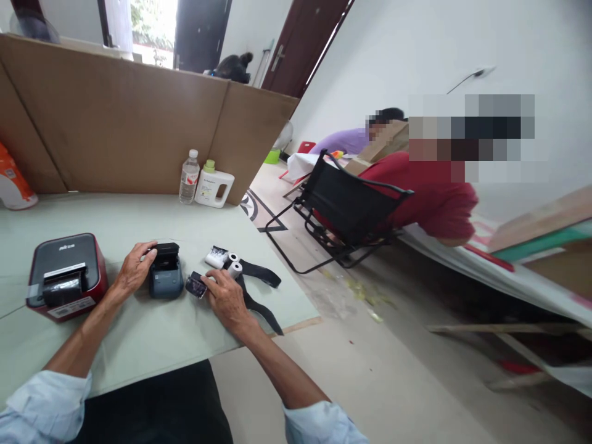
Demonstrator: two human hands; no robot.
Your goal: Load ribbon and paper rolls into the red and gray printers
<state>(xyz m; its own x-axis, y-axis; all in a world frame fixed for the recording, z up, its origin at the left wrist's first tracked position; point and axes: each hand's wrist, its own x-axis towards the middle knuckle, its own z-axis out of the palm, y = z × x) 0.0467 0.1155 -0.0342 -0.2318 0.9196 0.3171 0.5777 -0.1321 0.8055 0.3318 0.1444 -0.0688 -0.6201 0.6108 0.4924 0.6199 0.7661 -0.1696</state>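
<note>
A small dark blue-grey portable printer (166,282) stands on the table with its black lid (167,248) raised. My left hand (135,269) grips the left side of that lid with closed fingers. To the right of the printer, my right hand (225,297) pinches a small dark square piece (196,285) with pale marks, its exact kind unclear. Just beyond my right hand lie several small white paper rolls (235,269), one partly behind the fingers. Black strips (261,272) trail from near the rolls toward the table's right edge.
A larger red-and-black label printer (67,274) stands left. A water bottle (189,179), a white jug (214,187) and an orange bottle (13,179) stand before a cardboard screen (129,123). A person in red (416,191) sits on a black folding chair (351,197) at right.
</note>
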